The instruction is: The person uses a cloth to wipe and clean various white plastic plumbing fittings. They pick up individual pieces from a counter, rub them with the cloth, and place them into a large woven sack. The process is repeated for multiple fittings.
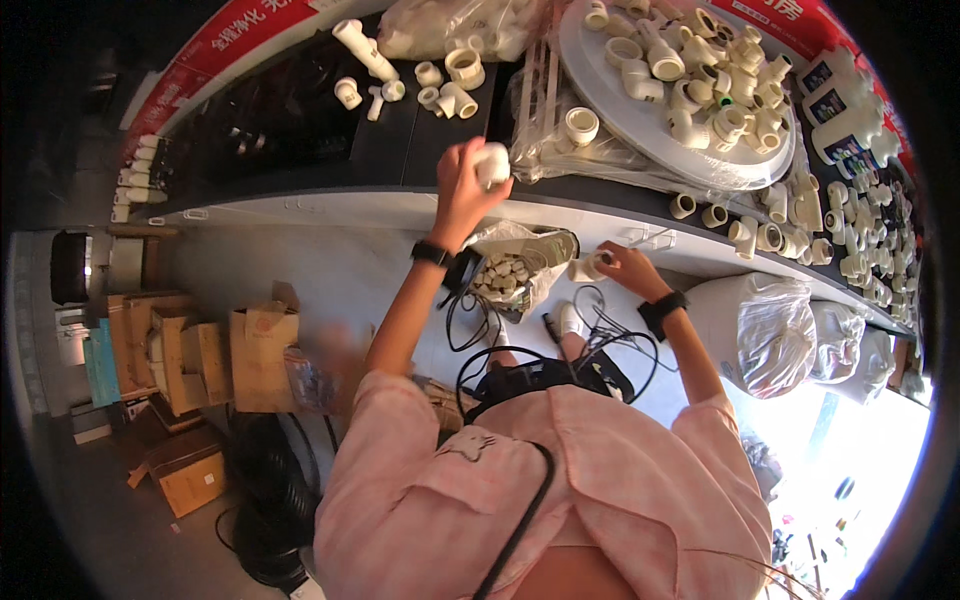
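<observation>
My left hand (459,187) is raised at the counter's front edge and grips a white plastic pipe fitting (492,166). Lower and to the right, my right hand (634,268) has its fingers on another white pipe fitting (584,268), held off the counter in front of the cabinet. Below and between my hands, an open sack (551,262) holds many small pale fittings (501,274). Just beyond my left hand, a loose group of white elbows, tees and couplings (454,90) rests on the dark counter (382,146). One threaded coupling (582,126) stands alone on plastic wrap.
A round grey lid or tray (592,90) carries a heap of fittings (705,82). More fittings (769,236) line the counter's right edge, near white jugs (832,105). Full white sacks (750,337) stand right. Cardboard boxes (262,349) sit left; black cables (600,319) lie by my feet.
</observation>
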### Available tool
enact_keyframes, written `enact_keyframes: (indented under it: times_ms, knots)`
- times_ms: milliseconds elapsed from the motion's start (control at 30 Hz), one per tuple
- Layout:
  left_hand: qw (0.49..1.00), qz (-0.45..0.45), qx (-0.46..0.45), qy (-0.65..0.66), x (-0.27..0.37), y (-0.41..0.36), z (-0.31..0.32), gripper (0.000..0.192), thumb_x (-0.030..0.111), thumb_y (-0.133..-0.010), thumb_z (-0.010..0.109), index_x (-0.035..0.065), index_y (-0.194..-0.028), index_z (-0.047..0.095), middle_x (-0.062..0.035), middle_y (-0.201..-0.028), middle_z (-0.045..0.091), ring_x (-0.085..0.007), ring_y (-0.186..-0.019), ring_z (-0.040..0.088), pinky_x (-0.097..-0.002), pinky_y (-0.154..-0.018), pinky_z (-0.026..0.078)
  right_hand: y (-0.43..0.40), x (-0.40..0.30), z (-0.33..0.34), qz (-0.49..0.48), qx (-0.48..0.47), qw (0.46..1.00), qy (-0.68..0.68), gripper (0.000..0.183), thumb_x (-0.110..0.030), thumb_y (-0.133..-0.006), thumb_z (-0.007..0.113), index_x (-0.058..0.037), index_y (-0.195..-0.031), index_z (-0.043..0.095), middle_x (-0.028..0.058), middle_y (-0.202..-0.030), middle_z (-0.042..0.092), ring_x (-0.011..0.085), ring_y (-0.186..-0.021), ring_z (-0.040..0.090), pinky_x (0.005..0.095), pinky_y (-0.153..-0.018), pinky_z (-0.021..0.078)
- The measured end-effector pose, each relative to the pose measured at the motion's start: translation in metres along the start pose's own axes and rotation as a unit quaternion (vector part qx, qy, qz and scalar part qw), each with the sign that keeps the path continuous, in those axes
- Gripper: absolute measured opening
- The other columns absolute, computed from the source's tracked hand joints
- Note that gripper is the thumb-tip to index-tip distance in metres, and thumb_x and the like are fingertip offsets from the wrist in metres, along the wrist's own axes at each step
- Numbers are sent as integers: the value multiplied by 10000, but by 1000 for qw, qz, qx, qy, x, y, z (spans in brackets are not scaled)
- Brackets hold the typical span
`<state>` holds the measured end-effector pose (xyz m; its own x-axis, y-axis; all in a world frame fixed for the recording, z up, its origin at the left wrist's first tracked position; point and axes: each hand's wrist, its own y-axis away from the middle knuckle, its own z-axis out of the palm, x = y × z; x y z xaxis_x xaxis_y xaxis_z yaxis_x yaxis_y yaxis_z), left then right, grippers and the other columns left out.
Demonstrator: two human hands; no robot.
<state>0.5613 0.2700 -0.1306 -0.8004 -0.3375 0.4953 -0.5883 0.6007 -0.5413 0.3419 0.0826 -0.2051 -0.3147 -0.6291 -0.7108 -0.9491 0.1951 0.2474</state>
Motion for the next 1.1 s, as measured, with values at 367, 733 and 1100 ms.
enact_keyframes:
  times_ms: [367,733,1100]
  knots:
    - [936,-171,-305,24,-67,198,-32,686,291,-593,699,113,-1175,383,-147,-966,475,-311,-909,455,-420,-823,329,-110,14,187,15,-78,985,151,424,-347,-735,516,-140,-1098,447,178,-784,595,344,-730,571,447,-616,446]
    - [849,-205,-458,-168,-177,241,129,707,430,-601,653,227,-1213,364,-153,-1090,482,-336,-1087,390,-585,-877,243,143,14,145,311,243,918,-35,240,-153,-784,519,-112,-1021,513,161,-676,570,325,-632,555,365,-566,435]
    - [946,-67,-280,151,-38,32,24,169,221,-740,589,83,-812,522,-65,-697,561,-244,-607,568,-348,-494,429,419,29,199,605,470,634,-102,140,-119,-792,462,-39,-883,532,74,-621,551,120,-488,512,246,-433,427]
